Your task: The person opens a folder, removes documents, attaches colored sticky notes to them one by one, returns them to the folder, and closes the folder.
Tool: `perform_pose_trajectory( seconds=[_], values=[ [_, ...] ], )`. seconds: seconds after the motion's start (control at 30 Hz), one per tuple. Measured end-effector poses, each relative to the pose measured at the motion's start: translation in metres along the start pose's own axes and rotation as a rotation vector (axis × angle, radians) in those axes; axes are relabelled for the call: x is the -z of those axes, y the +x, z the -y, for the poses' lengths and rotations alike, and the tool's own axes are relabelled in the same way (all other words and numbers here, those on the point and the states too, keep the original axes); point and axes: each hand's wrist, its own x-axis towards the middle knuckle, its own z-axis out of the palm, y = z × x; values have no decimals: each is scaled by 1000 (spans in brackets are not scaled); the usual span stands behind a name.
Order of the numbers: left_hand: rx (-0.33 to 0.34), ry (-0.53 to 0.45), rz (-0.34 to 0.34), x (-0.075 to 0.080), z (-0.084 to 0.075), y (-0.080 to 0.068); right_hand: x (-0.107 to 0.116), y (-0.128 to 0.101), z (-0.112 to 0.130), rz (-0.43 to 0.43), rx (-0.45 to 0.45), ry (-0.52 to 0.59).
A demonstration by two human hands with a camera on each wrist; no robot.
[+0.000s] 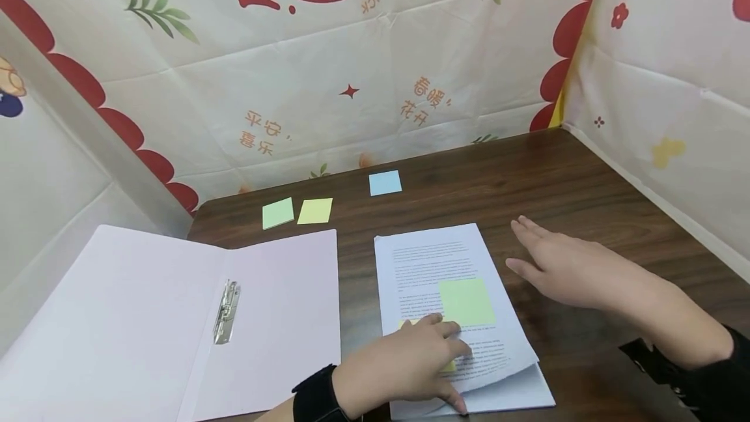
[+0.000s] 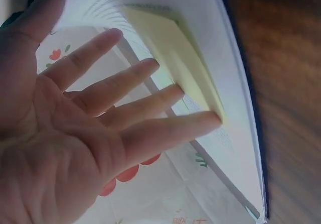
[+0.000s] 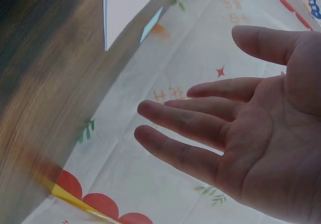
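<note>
A stack of printed paper (image 1: pixel 430 259) lies on the table in front of me, its top sheet lifted and curving at the lower right corner. Fingers spread, my left hand (image 1: pixel 404 360) touches a yellow sticky note (image 1: pixel 450 367) on that top sheet and partly covers it; the thumb reaches the lower edge of the stack. In the left wrist view the fairly straight fingertips lie along the yellow note. Above it on the sheet sits a green sticky note (image 1: pixel 467 301). To the right of the stack, my right hand (image 1: pixel 562 266) hovers over the table with extended fingers, holding nothing.
An opened white folder (image 1: pixel 281 318) with a metal clip (image 1: pixel 226 312) spreads over the left side. Behind it lie a green note pad (image 1: pixel 278 213) and a yellow one (image 1: pixel 315 211); a blue one (image 1: pixel 385 183) is farther back. Printed cloth walls (image 1: pixel 328 70) enclose the wooden table (image 1: pixel 498 181).
</note>
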Motion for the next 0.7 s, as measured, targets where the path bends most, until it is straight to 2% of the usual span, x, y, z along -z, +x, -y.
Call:
perform_pose_trajectory(
  seconds=[0.03, 0.1, 0.13, 0.2, 0.27, 0.33, 0.43, 0.53, 0.6, 0.63, 0.7],
  values=[
    [3, -6, -1, 0, 0, 0, 0, -1, 0, 6, -4, 0],
    [-8, -47, -45, 0, 1, -1, -1, -3, 0, 8, -6, -8],
    [9, -101, -77, 2, 2, -3, -1, -4, 1, 5, -10, -22],
    [65, -276, -170, 6, 9, -10, -2, -8, 5, -22, -18, -87],
    [155, -452, -337, 12, 19, -21, -3, -13, 12, -62, -26, -152],
    [289, -642, -516, 23, 34, -39, -8, -20, 24, -122, -15, -222],
    [467, -912, -779, 42, 63, -69, -24, -28, 46, -155, 54, -272],
    [595, -1237, -980, 58, 92, -99, -49, -32, 62, -72, 176, -255],
    [661, -1375, -1041, 63, 111, -117, -65, -35, 69, 51, 231, -225],
    [690, -1398, -1050, 64, 121, -125, -72, -36, 71, 112, 243, -209],
    [767, -1380, -1051, 62, 140, -138, -83, -38, 71, 206, 254, -203]
  ],
)
